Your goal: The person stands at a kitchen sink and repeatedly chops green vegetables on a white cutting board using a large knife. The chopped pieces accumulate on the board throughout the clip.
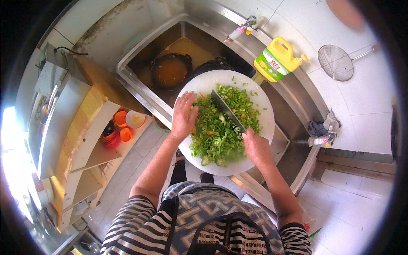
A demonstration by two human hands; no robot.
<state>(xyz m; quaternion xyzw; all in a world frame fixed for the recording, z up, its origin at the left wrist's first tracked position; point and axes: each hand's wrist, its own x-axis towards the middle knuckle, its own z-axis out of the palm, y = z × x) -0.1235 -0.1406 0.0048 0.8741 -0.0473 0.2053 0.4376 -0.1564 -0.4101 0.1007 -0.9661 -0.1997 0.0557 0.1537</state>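
A round white cutting board (223, 170) lies across the sink unit in front of me. Chopped green peppers (216, 143) cover much of it, coarser on the left and finer at the upper right, with a few orange bits. My right hand (257, 148) grips the handle of a broad-bladed kitchen knife (228, 110). Its blade slants up and to the left across the greens. Flat near the board's left rim rests my left hand (184, 114), fingers spread, fingertips beside the greens, holding nothing. The greens hide part of the blade's lower edge.
Behind the board, a steel sink basin (143, 54) holds murky water and dark round pans (171, 70). A yellow detergent jug (276, 60) stands on the ledge by a tap (242, 28). A wire skimmer (335, 62) hangs right. Orange containers (121, 119) sit on a shelf left.
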